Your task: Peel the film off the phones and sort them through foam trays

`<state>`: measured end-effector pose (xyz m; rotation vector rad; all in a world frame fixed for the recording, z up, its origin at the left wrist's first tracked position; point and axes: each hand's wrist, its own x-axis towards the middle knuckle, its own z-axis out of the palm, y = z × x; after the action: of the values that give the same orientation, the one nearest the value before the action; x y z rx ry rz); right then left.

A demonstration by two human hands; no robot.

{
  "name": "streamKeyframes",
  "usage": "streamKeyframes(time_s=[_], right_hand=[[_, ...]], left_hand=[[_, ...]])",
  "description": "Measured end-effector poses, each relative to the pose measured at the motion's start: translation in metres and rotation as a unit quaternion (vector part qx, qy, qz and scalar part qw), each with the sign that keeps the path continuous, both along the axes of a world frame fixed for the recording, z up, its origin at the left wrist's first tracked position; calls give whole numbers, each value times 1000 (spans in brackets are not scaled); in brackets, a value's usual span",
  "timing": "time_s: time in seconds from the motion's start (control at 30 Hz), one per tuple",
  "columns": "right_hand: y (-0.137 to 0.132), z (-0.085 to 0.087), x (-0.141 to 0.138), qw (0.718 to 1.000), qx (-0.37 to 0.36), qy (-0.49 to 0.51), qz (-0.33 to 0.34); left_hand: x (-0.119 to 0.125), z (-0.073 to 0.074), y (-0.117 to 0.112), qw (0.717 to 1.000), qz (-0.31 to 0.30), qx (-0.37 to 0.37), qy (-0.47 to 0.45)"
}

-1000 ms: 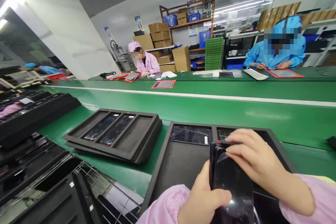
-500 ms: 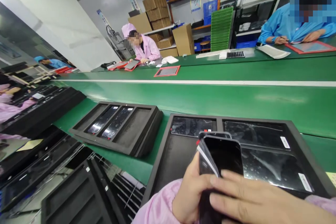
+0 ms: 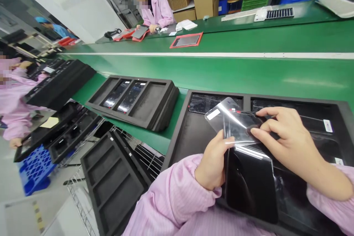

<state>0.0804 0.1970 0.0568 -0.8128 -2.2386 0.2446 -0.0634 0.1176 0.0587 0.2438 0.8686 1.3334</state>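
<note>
My left hand (image 3: 212, 162) grips a dark smartphone (image 3: 249, 180) by its left side, thumb at the edge. A clear protective film (image 3: 235, 127) with a white label stands raised over the upper part of the phone and bends light. My right hand (image 3: 289, 138) pinches the film's right side between thumb and fingers. Whether the film's lower edge still touches the glass, I cannot tell. Below my hands lies a black foam tray (image 3: 177, 143) with several film-covered phones in its slots; one phone (image 3: 199, 104) sits at its upper left.
Left of it, a stack of foam trays (image 3: 163, 116) rests on the green bench (image 3: 221, 75), two phones in the top one. Another slotted tray (image 3: 110, 180) leans on a wire rack (image 3: 148, 160). Co-workers in pink (image 3: 159, 5) sit across and at the left. A blue crate (image 3: 35, 167) stands below.
My right hand has gone from lying flat over the phone to pinching the film. The film now stands up over the phone's top. The view has tilted down.
</note>
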Motion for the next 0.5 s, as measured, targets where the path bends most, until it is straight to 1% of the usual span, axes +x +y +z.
streamKeyframes(time_s=[0.13, 0.27, 0.37, 0.43, 0.5], right_hand=[[-3, -1, -2, 1000, -25, 13, -11], [-11, 9, -2, 997, -65, 44, -4], [-17, 16, -2, 995, -79, 67, 4], [-18, 16, 0, 992, -92, 84, 3], [-16, 14, 3, 985, -110, 134, -11]], left_hand=[[-1, -4, 1, 1000, -4, -9, -25], [-2, -6, 2, 997, -31, -30, -68], [1, -4, 3, 995, -55, -29, -80], [3, -2, 4, 995, -53, -27, -80], [5, 1, 3, 996, -37, -28, -78]])
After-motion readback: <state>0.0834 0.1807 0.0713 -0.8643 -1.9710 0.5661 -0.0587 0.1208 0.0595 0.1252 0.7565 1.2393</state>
